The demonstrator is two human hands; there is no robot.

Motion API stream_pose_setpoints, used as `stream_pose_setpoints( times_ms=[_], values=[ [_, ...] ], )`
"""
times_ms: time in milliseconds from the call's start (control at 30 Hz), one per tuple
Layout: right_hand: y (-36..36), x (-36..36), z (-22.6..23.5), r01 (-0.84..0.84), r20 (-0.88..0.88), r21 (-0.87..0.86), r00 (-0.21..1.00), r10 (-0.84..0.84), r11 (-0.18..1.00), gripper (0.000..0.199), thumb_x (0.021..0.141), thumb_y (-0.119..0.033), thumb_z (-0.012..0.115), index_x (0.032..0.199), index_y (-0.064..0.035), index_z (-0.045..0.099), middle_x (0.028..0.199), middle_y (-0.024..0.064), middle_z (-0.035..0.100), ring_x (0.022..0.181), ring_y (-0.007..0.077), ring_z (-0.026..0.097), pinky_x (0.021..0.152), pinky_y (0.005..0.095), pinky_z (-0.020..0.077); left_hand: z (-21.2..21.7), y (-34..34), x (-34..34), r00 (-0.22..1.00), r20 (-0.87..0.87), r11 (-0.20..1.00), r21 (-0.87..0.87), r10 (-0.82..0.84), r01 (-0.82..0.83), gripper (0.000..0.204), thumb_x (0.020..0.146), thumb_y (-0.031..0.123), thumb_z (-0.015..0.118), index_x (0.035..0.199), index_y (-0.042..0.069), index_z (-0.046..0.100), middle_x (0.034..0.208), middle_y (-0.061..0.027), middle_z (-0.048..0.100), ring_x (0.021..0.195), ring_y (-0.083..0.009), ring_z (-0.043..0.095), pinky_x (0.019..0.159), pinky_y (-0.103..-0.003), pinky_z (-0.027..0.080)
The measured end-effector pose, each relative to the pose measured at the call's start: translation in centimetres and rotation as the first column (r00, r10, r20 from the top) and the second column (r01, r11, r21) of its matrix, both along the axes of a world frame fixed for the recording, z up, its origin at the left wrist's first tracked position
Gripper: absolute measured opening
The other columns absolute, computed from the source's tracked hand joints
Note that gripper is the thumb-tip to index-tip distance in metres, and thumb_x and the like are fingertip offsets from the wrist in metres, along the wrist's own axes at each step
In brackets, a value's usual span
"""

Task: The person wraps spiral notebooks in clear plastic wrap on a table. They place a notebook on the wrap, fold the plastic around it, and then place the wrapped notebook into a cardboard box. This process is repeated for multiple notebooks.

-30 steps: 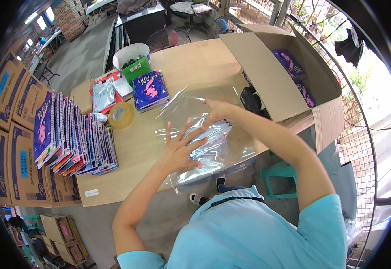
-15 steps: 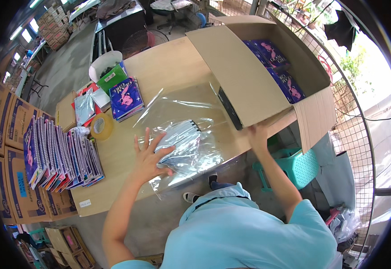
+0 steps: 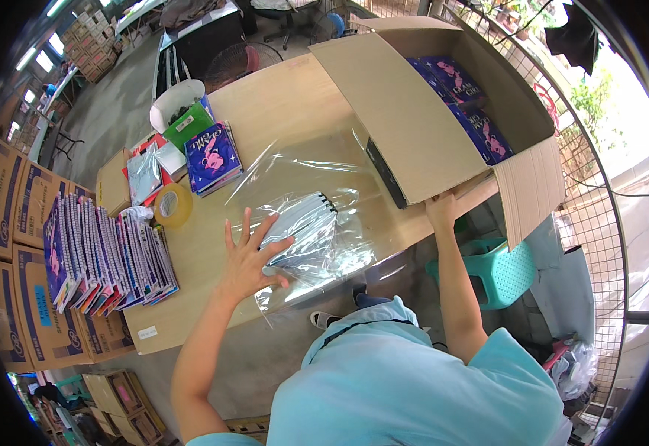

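Note:
My left hand (image 3: 256, 251) lies with fingers spread on clear plastic film (image 3: 347, 256), at the left edge of a pale-covered notebook (image 3: 300, 229) with black spiral binding. The film covers this notebook. At the right, my right hand (image 3: 441, 211) reaches to the near lower edge of an open cardboard carton (image 3: 410, 126). Its fingertips go out of sight under the carton's edge, so their grip does not show. Inside the carton are purple notebooks (image 3: 480, 134) with a pink figure on the cover.
Left on the wooden table (image 3: 280, 89) stand a row of spiral notebooks (image 3: 112, 256), a tape roll (image 3: 173, 206), a purple notebook stack (image 3: 213, 160) and a green-and-white container (image 3: 188, 126). Sealed cartons (image 3: 46, 297) stack beyond its left end. A teal stool (image 3: 507, 275) stands below the carton.
My right hand has shifted slightly right along the carton's lower edge, its forearm now more upright. The left hand stays spread on the film. The whole view has shifted a little.

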State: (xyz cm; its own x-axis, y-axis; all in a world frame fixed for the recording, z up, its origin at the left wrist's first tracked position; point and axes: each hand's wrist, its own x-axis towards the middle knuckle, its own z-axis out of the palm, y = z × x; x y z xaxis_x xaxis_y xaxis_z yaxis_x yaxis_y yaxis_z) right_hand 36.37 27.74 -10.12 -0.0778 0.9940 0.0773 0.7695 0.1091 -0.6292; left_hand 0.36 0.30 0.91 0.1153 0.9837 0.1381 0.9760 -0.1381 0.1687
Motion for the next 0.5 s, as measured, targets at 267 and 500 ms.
stream_pose_setpoints(
  times_ms=[267, 500],
  values=[
    [-7.1, -2.1, -8.2, -0.309, -0.785, -0.582, -0.029, -0.619, 0.752, 0.012, 0.09, -0.013, 0.059, 0.097, -0.002, 0.058, 0.086, 0.0106, 0.065, 0.072, 0.0216, 0.063, 0.062, 0.0368, 0.0514, 0.9, 0.2, 0.0, 1.0, 0.011, 0.999, -0.036, -0.018, 0.019, 0.083, 0.057, 0.078, 0.059, 0.131, 0.04, 0.053, 0.155, -0.0028, 0.028, 0.146, -0.0413, 0.008, 0.11, -0.071, 0.002],
    [-9.3, -17.3, 16.1, -0.855, -0.503, 0.051, 0.425, 0.752, 0.517, 0.023, 0.085, -0.017, 0.068, 0.072, 0.0009, 0.06, 0.062, 0.003, 0.056, 0.057, 0.013, 0.054, 0.053, 0.0284, 0.0429, 1.4, 0.2, 0.0, 0.996, 0.085, 0.997, -0.068, -0.034, 0.04, 0.083, 0.055, 0.068, 0.071, 0.131, 0.039, 0.055, 0.156, -0.0048, 0.026, 0.146, -0.0403, 0.005, 0.111, -0.067, -0.002]
  ],
)
